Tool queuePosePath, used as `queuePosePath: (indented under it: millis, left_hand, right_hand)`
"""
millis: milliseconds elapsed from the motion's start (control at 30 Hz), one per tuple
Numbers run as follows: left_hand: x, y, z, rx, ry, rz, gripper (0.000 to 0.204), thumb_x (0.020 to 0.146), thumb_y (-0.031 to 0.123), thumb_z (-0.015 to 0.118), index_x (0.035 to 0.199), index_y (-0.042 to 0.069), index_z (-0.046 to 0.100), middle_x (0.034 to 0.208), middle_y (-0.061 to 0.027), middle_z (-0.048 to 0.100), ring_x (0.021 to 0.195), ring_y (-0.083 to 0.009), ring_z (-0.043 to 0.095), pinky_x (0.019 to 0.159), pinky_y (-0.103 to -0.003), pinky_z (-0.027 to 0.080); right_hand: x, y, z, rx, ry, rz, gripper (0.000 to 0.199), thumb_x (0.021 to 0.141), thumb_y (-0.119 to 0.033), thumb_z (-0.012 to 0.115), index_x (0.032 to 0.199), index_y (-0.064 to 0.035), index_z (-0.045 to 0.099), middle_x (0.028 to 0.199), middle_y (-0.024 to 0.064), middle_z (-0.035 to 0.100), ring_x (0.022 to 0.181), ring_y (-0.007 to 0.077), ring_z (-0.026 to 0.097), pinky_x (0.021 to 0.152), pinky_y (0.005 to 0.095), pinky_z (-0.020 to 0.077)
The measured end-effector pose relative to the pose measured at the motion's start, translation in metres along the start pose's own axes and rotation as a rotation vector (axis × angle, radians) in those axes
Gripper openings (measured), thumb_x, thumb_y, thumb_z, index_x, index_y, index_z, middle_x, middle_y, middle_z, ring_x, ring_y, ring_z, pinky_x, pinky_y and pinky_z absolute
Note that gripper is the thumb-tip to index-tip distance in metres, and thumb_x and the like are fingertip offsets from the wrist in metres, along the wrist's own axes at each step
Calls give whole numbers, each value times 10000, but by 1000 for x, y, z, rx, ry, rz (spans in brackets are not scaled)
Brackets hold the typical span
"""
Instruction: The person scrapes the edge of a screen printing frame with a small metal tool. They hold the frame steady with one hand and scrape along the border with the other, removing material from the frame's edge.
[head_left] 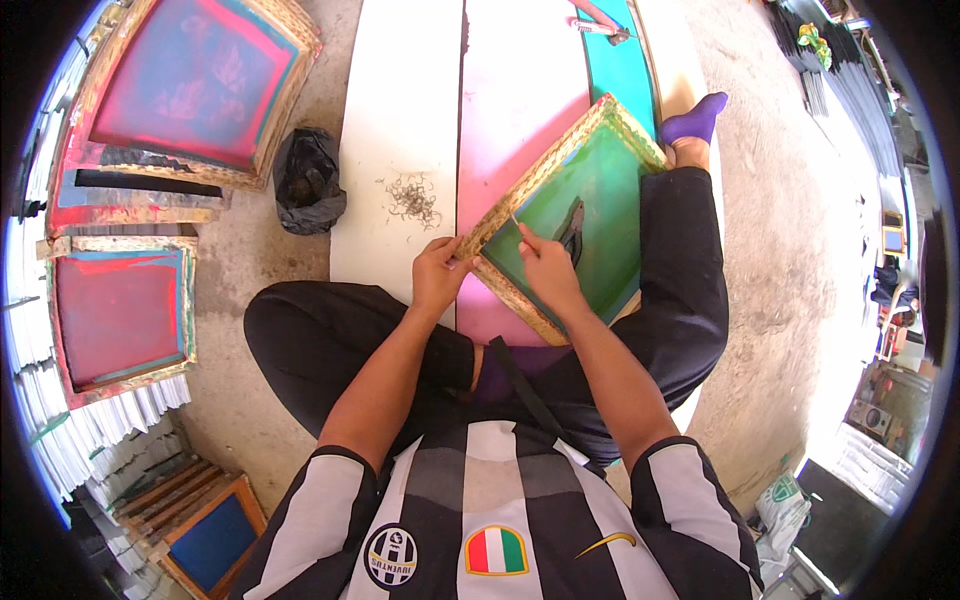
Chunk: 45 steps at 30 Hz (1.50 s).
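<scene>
OK, near to far, using the green-mesh frame as landmark. Crossed legs in black trousers are flanking the frame, which is lying slantwise over the pink board. Left hand is gripping the frame's left corner, thumb and fingers closing on the wood. Right hand is pinching something thin against the frame's upper-left side; too small to identify. Black pliers are lying on the mesh, just beyond that hand.

Step in hand, my read: working along that wooden edge. Next move is probably calling for a steady corner and fine fingertip control, sparing the mesh.

Left of the frame, thin curled bits are sitting on the white plank; a black bag is slumping past them. Beyond the frame's top corner, a hand tool is resting.
</scene>
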<state>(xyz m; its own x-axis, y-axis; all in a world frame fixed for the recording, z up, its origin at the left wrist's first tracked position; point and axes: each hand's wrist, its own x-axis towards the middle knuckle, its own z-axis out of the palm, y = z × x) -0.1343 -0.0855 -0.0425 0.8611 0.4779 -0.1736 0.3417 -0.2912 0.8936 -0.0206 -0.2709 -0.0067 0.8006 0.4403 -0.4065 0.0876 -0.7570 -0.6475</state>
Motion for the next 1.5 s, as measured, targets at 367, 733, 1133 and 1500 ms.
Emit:
queuePosePath:
  millis: [367, 733, 1133, 1500]
  left_hand:
    - [1, -2, -1, 68, -2, 39, 563, 788, 274, 862, 1232, -31, 697, 1169, -218, 704, 951, -277, 712, 847, -347, 565]
    - [-2, -5, -1, 78, 39, 75, 552, 783, 232, 871, 1224, -49, 692, 1134, -192, 710, 829, -233, 704, 772, -323, 568]
    - [0, -3, 0, 29, -3, 12, 562, 790, 284, 864, 1228, -27, 699, 1175, -203, 706, 959, -261, 708, 855, -341, 561]
    - [0, -2, -3, 23, -3, 15, 564, 784, 290, 870, 1219, -28, 703, 1157, -218, 708, 998, -289, 706, 870, -359, 556]
  right_hand:
    - [6, 21, 6, 132, 4, -10, 436, 1030, -259, 548, 1465, -251, 556, 728, 206, 689, 678, 371, 709, 592, 511, 511]
    - [-1, 11, -4, -330, 77, -163, 477, 1028, -249, 597, 1496, -216, 512, 783, 200, 693, 685, 223, 699, 641, 451, 537]
    - [20, 48, 1, 3, 87, -289, 447, 1051, -276, 575, 1481, -160, 542, 752, 13, 623, 580, 133, 525, 585, 319, 508]
    - [2, 9, -23, -205, 55, -157, 352, 1024, -401, 526, 1365, -395, 612, 923, 236, 720, 864, 442, 706, 784, 550, 562]
